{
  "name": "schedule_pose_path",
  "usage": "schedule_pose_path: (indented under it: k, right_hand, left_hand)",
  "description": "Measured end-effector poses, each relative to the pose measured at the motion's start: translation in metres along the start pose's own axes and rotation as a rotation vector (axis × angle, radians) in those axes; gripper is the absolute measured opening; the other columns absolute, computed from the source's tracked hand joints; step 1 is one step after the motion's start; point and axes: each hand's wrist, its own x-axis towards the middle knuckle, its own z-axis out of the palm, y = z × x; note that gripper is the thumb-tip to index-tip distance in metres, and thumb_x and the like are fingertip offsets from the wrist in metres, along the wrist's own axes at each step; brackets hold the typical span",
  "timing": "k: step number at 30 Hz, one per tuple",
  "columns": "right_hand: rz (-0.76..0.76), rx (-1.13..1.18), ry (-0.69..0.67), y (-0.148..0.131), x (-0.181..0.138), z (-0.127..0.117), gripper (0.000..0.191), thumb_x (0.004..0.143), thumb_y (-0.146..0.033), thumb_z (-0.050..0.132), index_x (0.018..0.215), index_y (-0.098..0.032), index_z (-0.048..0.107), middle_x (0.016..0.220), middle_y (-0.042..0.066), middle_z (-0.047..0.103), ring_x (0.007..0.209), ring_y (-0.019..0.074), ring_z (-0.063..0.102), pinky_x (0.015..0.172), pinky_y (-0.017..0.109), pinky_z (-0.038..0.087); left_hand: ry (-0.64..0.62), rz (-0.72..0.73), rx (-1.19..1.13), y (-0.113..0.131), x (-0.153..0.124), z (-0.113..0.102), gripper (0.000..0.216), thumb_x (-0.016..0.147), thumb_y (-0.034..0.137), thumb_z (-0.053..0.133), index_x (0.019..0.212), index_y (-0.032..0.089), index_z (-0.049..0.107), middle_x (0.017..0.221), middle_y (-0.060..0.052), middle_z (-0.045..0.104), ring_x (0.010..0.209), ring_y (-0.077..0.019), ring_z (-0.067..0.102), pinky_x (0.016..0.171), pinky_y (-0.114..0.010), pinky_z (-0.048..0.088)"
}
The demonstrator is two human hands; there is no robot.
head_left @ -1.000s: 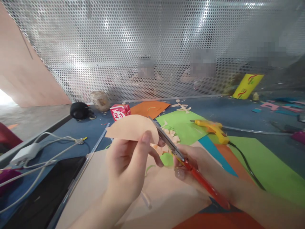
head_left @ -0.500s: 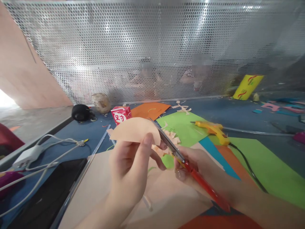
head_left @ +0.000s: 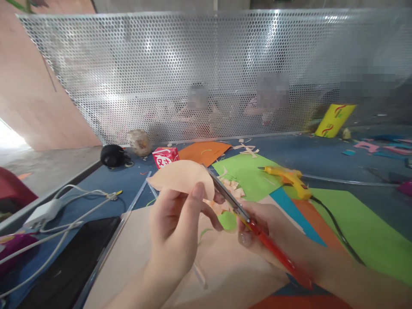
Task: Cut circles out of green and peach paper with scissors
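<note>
A rounded piece of peach paper (head_left: pixel 180 175) is pinched between the thumb and fingers of my left hand (head_left: pixel 180 227). In my right hand (head_left: pixel 270 231) is a pair of scissors (head_left: pixel 267 242) with red handles. Their metal blades point up and to the left, against the right edge of the peach paper. Below both hands lies a large peach sheet (head_left: pixel 231 262), with a small green paper piece (head_left: pixel 227 221) and peach scraps (head_left: pixel 232 188) just beyond. Part of my right fingers is hidden behind the scissors.
A yellow glue gun (head_left: pixel 289 178) lies on green paper (head_left: pixel 247 171) at right, its black cord trailing. On the left are a black phone (head_left: pixel 71 262) and white cables (head_left: pixel 64 227). A red box (head_left: pixel 165 157) stands before the perforated metal screen (head_left: pixel 144 77); people sit behind it.
The view has tilted up slightly, so the surroundings sit a little lower. Both hands keep nearly the same pose, and the peach paper has turned slightly at the blades.
</note>
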Motion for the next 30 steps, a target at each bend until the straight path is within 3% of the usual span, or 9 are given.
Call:
schedule_pose_path:
  k: [9,15,22,30]
  right_hand:
    - [0.047,0.088,-0.04,-0.0032,-0.0006,0.001,0.035,0.081,-0.048,0.062,0.069,-0.024,0.04,0.065,-0.002,0.041,0.057,0.014,0.035,0.05,0.029,0.029]
    - [-0.028,0.049,-0.038,-0.0016,-0.0004,-0.0005,0.015,0.084,-0.031,0.057,0.077,-0.025,0.045,0.068,-0.001,0.044,0.059,0.0152,0.041,0.053,0.029,0.035]
    - [0.013,0.059,-0.044,0.0003,-0.0003,0.0003,0.028,0.084,-0.041,0.061,0.072,-0.024,0.043,0.07,0.0,0.043,0.061,0.0159,0.041,0.056,0.03,0.037]
    - [0.023,0.063,-0.021,0.0023,-0.0005,0.0015,0.029,0.081,-0.04,0.064,0.07,-0.022,0.043,0.066,-0.002,0.042,0.058,0.0138,0.038,0.052,0.027,0.033]
  left_hand:
    - [0.009,-0.005,0.007,-0.0002,0.0005,-0.0003,0.025,0.088,0.017,0.056,0.063,0.02,0.06,0.059,0.003,0.055,0.064,-0.0159,0.065,0.036,-0.021,0.05]
    - [-0.04,-0.041,0.078,-0.0019,-0.0039,0.0015,0.019,0.089,0.019,0.054,0.072,0.019,0.063,0.067,0.0,0.062,0.068,-0.0167,0.066,0.038,-0.021,0.05]
    - [0.027,-0.073,0.083,0.0026,-0.0046,0.0054,0.017,0.085,0.022,0.059,0.069,0.019,0.063,0.066,0.0,0.061,0.071,-0.0186,0.067,0.037,-0.022,0.049]
    - [-0.032,-0.04,0.086,-0.0005,-0.0003,-0.0037,0.02,0.088,0.019,0.053,0.07,0.019,0.061,0.068,-0.002,0.064,0.071,-0.02,0.068,0.037,-0.024,0.051]
